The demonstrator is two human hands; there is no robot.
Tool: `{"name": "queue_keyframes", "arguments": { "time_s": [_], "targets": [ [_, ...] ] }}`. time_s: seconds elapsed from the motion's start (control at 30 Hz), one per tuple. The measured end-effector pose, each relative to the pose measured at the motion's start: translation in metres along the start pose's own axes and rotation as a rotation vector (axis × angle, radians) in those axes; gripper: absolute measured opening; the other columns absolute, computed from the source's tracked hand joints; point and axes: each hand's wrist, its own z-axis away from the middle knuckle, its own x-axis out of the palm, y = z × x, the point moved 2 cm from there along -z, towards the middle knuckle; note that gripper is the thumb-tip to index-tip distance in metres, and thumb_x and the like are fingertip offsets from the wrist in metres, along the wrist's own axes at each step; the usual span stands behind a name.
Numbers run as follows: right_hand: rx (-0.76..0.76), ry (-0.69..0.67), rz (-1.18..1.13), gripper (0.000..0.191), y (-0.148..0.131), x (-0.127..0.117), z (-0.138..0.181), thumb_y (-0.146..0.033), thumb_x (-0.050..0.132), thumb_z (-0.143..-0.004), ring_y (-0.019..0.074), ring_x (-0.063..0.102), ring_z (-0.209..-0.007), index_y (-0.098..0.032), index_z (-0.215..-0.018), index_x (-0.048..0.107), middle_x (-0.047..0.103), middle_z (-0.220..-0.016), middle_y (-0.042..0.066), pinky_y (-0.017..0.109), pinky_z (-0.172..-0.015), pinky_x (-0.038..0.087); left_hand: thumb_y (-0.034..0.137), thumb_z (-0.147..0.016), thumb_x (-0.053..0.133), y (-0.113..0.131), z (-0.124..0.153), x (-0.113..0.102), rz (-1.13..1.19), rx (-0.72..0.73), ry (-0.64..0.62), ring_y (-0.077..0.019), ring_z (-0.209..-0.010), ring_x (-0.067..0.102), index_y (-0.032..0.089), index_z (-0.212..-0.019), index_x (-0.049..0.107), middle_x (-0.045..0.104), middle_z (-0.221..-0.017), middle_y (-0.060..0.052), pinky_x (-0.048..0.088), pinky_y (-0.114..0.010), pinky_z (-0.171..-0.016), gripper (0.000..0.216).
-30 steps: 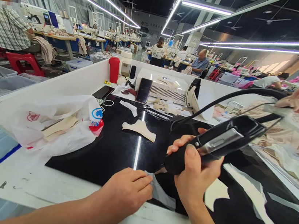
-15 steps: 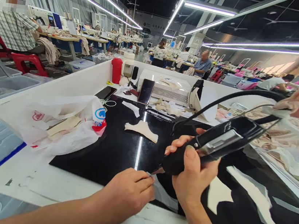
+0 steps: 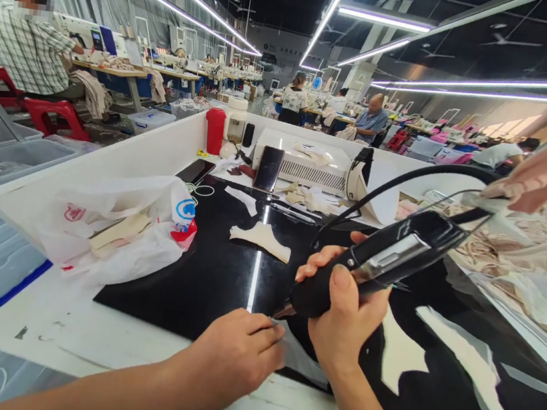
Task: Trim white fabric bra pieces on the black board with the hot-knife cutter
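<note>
My right hand is wrapped round a black corded hand tool, its pointed tip down on a thin translucent fabric piece at the near edge of the black glossy work surface. My left hand lies on that fabric with its fingers curled and pressed together, just left of the tip. A cream cut fabric piece lies further back on the black surface. Two more pale cut pieces lie to the right.
A white plastic bag sits at the left. At the back stand a red bottle, a phone and a white machine. Another person's hand reaches in from the right over piled fabric. Other workers sit at sewing tables behind.
The tool and my right hand have shifted slightly left, the tip moving along the fabric. My left hand stays on the piece. The other person's hand at right has risen a little.
</note>
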Motion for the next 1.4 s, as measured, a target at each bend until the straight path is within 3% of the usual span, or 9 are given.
{"name": "queue_keyframes", "arguments": {
  "time_s": [0.3,0.83,1.3,1.4],
  "targets": [
    [-0.031,-0.001,-0.035,0.04,-0.011,-0.004,-0.006,-0.034,0.074,-0.085,0.0126,0.058,-0.061,-0.03,-0.12,0.055,0.061,-0.083,-0.005,0.03,-0.057,0.053,0.017,-0.101,0.054,-0.001,0.002,0.004,0.017,-0.001,-0.034,-0.0176,-0.104,0.068,0.016,-0.094,0.064,0.074,-0.112,-0.006,0.057,-0.03,-0.078,0.012],
    [-0.046,0.077,0.043,0.04,-0.049,-0.065,0.011,-0.032,0.076,-0.084,0.0147,0.06,-0.063,-0.027,-0.119,0.058,0.062,-0.081,-0.002,0.03,-0.052,0.056,0.024,-0.103,0.052,-0.005,-0.001,-0.006,0.068,0.006,-0.067,-0.0208,-0.103,0.068,0.017,-0.103,0.065,0.072,-0.118,-0.005,0.054,-0.035,-0.076,0.015],
    [-0.057,0.047,0.074,0.04,-0.04,-0.074,0.018,-0.031,0.073,-0.089,0.0142,0.062,-0.067,-0.031,-0.126,0.057,0.062,-0.088,-0.002,0.032,-0.059,0.056,0.029,-0.104,0.051,-0.002,-0.007,-0.012,-0.008,0.024,-0.147,-0.0213,-0.103,0.067,0.017,-0.113,0.065,0.071,-0.12,-0.006,0.055,-0.035,-0.077,0.021],
    [-0.057,0.052,0.086,0.04,-0.041,-0.074,0.019,-0.031,0.073,-0.089,0.0141,0.062,-0.066,-0.031,-0.125,0.056,0.062,-0.086,-0.003,0.032,-0.059,0.055,0.03,-0.104,0.052,0.0,-0.009,-0.014,-0.018,0.027,-0.121,-0.0216,-0.107,0.065,0.017,-0.111,0.066,0.069,-0.124,-0.005,0.054,-0.038,-0.088,0.02]
  ]
}}
